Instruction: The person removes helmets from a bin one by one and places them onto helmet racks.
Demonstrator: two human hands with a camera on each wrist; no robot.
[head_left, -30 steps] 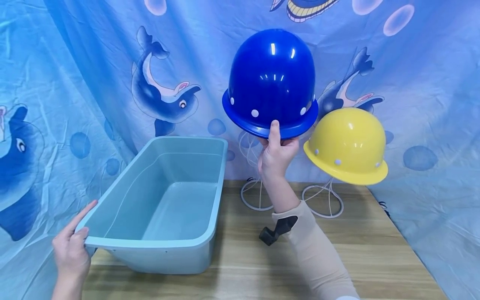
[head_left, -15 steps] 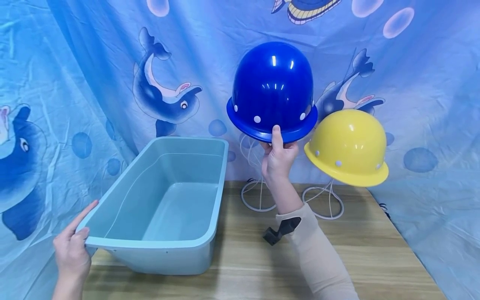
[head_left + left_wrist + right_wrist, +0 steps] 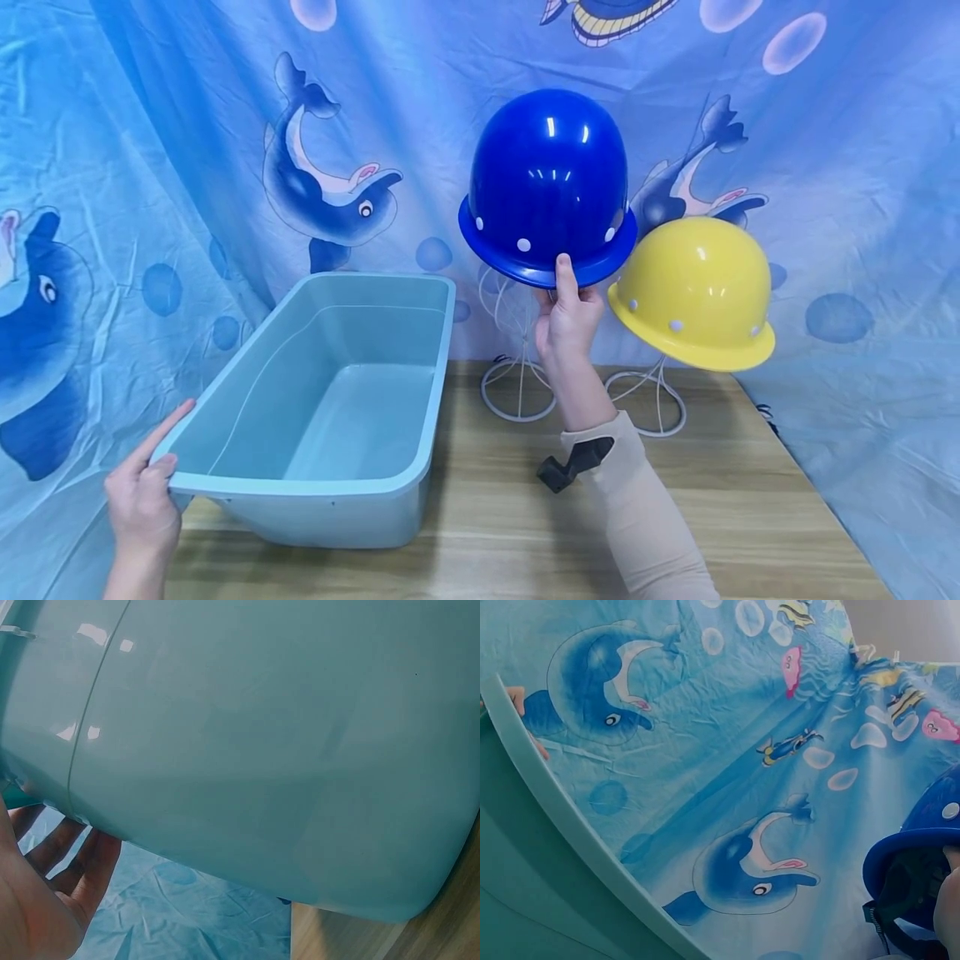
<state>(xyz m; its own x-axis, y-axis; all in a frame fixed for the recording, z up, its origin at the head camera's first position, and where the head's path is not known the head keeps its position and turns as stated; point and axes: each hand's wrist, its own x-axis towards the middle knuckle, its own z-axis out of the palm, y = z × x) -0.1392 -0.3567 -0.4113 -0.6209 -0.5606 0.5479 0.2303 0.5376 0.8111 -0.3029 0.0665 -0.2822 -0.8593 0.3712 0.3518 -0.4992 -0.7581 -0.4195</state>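
My right hand grips the front brim of a glossy blue hard hat, thumb on top of the brim and fingers beneath it. The hat is held up above a white wire stand, dome upward. Its dark inner harness shows in the right wrist view. At the left, my left hand holds the near-left corner of a pale blue-green plastic tub, thumb over the rim. In the left wrist view its fingers curl under the rim, along the tub's outer wall.
A yellow hard hat sits tilted on a second white wire stand at the right. Everything stands on a wood-grain table, its right edge slanting toward me. Behind hangs a blue curtain printed with dolphins.
The blue hard hat in my right hand has come down and shifted slightly right, closer to its wire stand. My left hand and the tub have stayed in place.
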